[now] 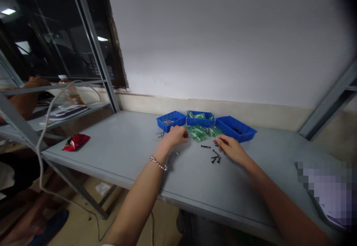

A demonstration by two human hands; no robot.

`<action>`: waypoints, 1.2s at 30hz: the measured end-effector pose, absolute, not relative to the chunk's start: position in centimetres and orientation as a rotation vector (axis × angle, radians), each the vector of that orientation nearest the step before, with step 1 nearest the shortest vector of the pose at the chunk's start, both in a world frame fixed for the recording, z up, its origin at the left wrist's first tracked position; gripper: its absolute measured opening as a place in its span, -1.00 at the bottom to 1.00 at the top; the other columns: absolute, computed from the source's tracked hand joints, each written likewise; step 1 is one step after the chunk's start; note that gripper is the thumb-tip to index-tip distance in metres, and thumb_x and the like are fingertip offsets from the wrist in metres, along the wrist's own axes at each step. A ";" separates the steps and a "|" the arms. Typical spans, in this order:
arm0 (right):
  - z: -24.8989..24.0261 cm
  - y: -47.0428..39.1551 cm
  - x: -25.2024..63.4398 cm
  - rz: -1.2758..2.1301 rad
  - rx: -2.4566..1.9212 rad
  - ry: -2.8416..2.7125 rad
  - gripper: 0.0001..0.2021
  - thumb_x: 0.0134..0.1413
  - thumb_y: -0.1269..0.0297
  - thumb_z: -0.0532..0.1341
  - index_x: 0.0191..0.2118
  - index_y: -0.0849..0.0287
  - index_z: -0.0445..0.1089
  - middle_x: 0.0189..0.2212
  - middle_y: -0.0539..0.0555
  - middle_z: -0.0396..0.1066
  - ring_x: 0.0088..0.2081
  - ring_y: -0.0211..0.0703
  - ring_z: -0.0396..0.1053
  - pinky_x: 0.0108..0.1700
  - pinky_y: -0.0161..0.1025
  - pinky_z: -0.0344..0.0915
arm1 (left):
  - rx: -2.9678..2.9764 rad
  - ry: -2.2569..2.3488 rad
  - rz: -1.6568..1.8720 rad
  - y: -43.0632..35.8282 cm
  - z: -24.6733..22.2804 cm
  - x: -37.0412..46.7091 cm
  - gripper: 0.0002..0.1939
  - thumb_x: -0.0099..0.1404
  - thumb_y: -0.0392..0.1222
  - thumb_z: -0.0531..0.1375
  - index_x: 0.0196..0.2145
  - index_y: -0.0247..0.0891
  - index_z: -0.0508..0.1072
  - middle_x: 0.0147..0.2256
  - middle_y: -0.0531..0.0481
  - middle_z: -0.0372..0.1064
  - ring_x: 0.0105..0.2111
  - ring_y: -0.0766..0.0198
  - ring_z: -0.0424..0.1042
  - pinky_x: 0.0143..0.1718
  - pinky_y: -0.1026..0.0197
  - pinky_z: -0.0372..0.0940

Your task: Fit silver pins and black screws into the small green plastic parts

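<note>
My left hand [177, 135], a beaded bracelet at its wrist, hovers in front of the left blue tray, its fingers curled together; what they hold, if anything, is hidden. Silver screws [160, 135] lie beside it, and one more silver screw [175, 152] lies below it. On the right, my right hand [227, 146] is pinched at the tabletop around something dark and small that I cannot make out. Several black screws [214, 159] are scattered just left of and below it. Between the hands, green-printed clear plastic bags [199, 133] lie flat.
Along the wall stand a blue tray with silver screws [166, 128], a blue tray with green bags [200, 122] and a blue tray with dark pieces [245, 137]. A red packet [79, 142] lies on the table's left. Another person's arm [26, 93] is beyond the metal frame.
</note>
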State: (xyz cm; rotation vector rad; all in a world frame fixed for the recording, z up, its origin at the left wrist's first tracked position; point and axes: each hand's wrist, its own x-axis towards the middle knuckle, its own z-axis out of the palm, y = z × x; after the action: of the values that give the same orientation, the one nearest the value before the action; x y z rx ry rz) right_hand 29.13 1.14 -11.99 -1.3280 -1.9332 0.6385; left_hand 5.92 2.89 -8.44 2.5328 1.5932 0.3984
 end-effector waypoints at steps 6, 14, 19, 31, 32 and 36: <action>-12.5 1.2 28.7 0.740 -1.254 -1.940 -0.69 0.02 0.03 -0.01 -0.51 0.17 0.20 -0.66 -0.03 0.20 -0.61 -0.27 0.16 -0.54 -0.30 0.10 | 2.691 1.203 0.645 1.8 -9.1 9.5 -0.90 0.04 -0.31 0.14 -0.43 -0.30 0.42 -0.37 -0.03 0.43 -0.32 0.23 0.36 -0.22 0.20 0.13; -11.7 0.5 28.1 0.892 -1.206 -1.932 -0.65 -0.01 -0.05 0.00 -0.57 0.14 0.15 -0.68 -0.05 0.13 -0.62 -0.30 0.13 -0.55 -0.32 0.11 | 2.779 1.110 0.798 1.5 -10.4 10.4 -0.90 0.10 -0.28 0.12 -0.37 -0.26 0.40 -0.33 -0.03 0.38 -0.25 0.21 0.32 -0.19 0.14 0.08; -11.3 0.4 28.0 0.942 -1.227 -1.882 -0.60 -0.12 -0.14 0.05 -0.58 0.14 0.14 -0.70 -0.07 0.12 -0.64 -0.31 0.12 -0.56 -0.31 0.11 | 2.738 1.149 0.836 1.7 -10.8 10.4 -0.82 0.12 -0.20 0.16 -0.27 -0.25 0.37 -0.26 -0.05 0.35 -0.16 0.17 0.27 -0.15 0.12 0.08; -11.1 0.6 28.3 0.922 -1.254 -1.823 -0.61 -0.18 -0.13 0.08 -0.59 0.14 0.14 -0.68 -0.07 0.13 -0.64 -0.32 0.12 -0.56 -0.32 0.12 | 2.576 1.199 0.886 2.8 -11.6 9.8 -0.75 0.17 -0.04 0.16 -0.32 -0.30 0.40 -0.32 -0.08 0.32 -0.33 0.25 0.30 -0.27 0.20 0.19; -11.1 0.5 28.3 0.923 -1.253 -1.821 -0.61 -0.18 -0.13 0.08 -0.59 0.14 0.14 -0.68 -0.08 0.13 -0.64 -0.32 0.12 -0.56 -0.32 0.11 | 2.568 1.205 0.888 2.7 -11.5 9.8 -0.76 0.19 -0.04 0.14 -0.33 -0.30 0.40 -0.33 -0.07 0.32 -0.34 0.25 0.30 -0.28 0.21 0.19; -11.2 0.5 28.3 0.917 -1.238 -1.816 -0.62 -0.18 -0.12 0.08 -0.58 0.14 0.14 -0.68 -0.08 0.11 -0.64 -0.32 0.12 -0.56 -0.32 0.11 | 2.566 1.192 0.899 2.4 -11.2 9.9 -0.75 0.23 -0.05 0.09 -0.40 -0.30 0.40 -0.40 -0.05 0.32 -0.39 0.28 0.29 -0.31 0.22 0.18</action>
State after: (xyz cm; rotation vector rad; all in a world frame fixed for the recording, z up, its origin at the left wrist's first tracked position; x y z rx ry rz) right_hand 28.27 0.53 -11.16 -1.2378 -1.8159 0.9173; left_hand 9.91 2.39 -11.22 2.5660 1.1920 0.8991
